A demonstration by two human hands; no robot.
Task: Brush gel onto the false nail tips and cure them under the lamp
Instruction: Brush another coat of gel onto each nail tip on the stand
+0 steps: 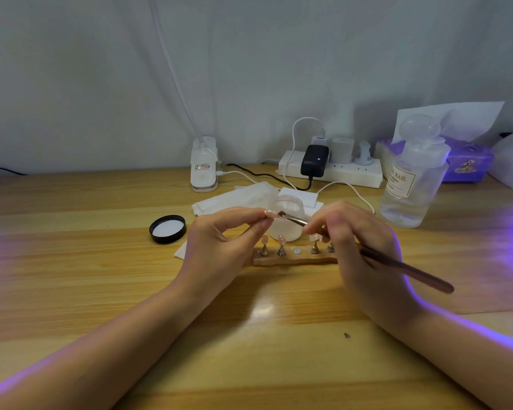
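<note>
Both forearms reach in over the table from the bottom corners. Left hand [219, 247] raised, thumb and fingertips pinching a small nail tip [269, 213]. Right hand [356, 241] curled around a brush [397, 263], bristles touching the tip.

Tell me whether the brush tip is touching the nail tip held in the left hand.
Touching. The head view shows the brush bristles resting on the nail tip pinched by the left hand; the right hand grips the brush handle.

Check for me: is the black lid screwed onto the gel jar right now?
No: the black lid lies upturned on the table, left of the open gel jar.
</note>
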